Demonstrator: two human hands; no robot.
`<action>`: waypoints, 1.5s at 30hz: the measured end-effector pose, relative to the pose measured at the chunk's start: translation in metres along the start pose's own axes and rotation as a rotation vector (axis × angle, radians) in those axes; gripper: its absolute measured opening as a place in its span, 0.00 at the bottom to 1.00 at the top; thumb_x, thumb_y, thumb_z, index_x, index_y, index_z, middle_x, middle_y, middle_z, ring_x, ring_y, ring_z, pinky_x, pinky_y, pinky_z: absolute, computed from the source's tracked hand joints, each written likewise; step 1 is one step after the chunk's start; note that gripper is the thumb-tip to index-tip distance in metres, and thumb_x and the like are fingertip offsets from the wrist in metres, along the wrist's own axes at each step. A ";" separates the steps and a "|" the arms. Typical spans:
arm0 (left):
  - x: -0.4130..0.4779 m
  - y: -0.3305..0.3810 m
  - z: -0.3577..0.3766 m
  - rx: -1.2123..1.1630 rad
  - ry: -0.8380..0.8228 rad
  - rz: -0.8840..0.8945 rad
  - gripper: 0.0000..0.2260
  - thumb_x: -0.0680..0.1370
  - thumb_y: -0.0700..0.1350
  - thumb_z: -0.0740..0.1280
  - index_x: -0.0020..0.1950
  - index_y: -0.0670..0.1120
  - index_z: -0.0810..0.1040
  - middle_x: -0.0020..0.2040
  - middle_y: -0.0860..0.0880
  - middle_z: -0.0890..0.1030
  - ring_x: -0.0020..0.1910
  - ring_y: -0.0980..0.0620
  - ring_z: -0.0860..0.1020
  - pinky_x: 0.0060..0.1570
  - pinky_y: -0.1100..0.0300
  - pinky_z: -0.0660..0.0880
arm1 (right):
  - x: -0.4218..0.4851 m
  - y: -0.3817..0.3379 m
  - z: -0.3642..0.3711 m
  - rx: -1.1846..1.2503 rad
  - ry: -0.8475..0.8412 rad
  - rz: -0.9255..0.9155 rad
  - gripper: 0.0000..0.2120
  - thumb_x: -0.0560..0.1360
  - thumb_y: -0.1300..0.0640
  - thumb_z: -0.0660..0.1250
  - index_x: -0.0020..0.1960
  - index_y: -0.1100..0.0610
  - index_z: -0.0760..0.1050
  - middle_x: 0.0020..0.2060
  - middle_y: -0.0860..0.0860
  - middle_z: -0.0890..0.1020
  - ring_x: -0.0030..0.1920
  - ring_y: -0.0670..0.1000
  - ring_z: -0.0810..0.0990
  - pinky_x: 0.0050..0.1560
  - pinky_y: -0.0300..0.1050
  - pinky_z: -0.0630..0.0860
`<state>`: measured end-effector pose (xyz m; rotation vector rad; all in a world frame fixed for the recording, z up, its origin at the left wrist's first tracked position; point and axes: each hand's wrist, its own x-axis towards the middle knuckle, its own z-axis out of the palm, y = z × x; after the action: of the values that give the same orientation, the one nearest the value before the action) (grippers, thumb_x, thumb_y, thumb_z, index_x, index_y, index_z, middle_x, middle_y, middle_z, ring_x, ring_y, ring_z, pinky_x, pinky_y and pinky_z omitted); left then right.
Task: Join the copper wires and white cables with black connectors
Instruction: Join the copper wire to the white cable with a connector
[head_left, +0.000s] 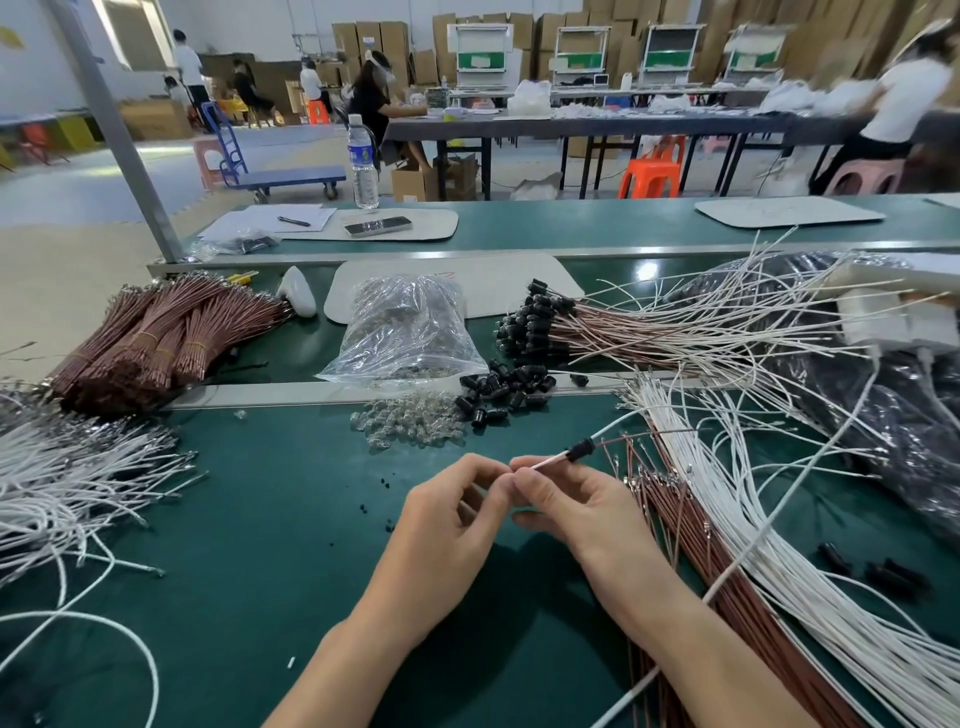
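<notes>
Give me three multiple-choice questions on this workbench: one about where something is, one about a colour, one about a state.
1. The loose black connectors lie: A) right of the clear bulbs B) on the floor C) on a chair.
2. The bench surface is: A) red B) green C) white.
3. The white cable pinched by the right hand: A) is knotted B) is cut through C) carries a black connector.
Answers: A, their pile sits just right of the bulbs; B, green shows between the wires; C, the connector sits on the cable past the fingertips.
</notes>
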<state>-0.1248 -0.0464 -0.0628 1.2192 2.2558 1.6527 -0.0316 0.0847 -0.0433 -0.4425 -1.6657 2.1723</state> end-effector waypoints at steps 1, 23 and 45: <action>0.000 0.000 0.000 0.004 -0.003 0.000 0.04 0.82 0.57 0.64 0.50 0.61 0.79 0.40 0.55 0.82 0.36 0.50 0.79 0.35 0.57 0.76 | 0.000 0.000 0.000 -0.004 0.012 0.001 0.11 0.70 0.50 0.74 0.50 0.55 0.86 0.48 0.55 0.87 0.49 0.50 0.86 0.45 0.38 0.81; -0.003 0.002 0.000 0.152 0.013 0.073 0.07 0.81 0.59 0.62 0.50 0.59 0.76 0.41 0.57 0.81 0.35 0.52 0.77 0.34 0.60 0.75 | 0.004 0.001 -0.007 -0.145 0.051 -0.015 0.09 0.66 0.49 0.76 0.42 0.53 0.87 0.38 0.54 0.87 0.39 0.49 0.85 0.42 0.38 0.81; 0.011 -0.008 -0.028 0.579 0.264 -0.056 0.12 0.84 0.53 0.59 0.62 0.52 0.77 0.56 0.55 0.82 0.57 0.52 0.76 0.56 0.57 0.67 | 0.006 -0.002 -0.011 -0.063 0.057 0.009 0.10 0.66 0.48 0.76 0.45 0.51 0.87 0.41 0.55 0.87 0.43 0.50 0.86 0.46 0.38 0.81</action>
<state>-0.1506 -0.0616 -0.0540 1.0511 3.0400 1.2341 -0.0312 0.0974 -0.0442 -0.5263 -1.7085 2.0980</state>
